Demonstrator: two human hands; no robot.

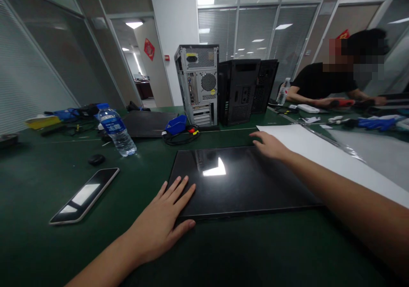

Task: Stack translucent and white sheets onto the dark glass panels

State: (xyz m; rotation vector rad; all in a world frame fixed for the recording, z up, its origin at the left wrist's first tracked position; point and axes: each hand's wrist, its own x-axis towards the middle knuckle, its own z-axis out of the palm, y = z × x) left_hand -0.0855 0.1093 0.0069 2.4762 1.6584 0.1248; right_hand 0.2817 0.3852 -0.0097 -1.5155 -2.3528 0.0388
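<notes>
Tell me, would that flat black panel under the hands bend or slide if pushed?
The black panel looks rigid: thin, flat, straight-edged, so probably stiff. Its glossy face mirrors the ceiling light, so likely slippery to fingers. Lying flat on the green table, it should slide, not tip.

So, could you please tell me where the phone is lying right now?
In the head view, the phone lies flat on the green table, left of the left hand and nearer than the water bottle.
</notes>
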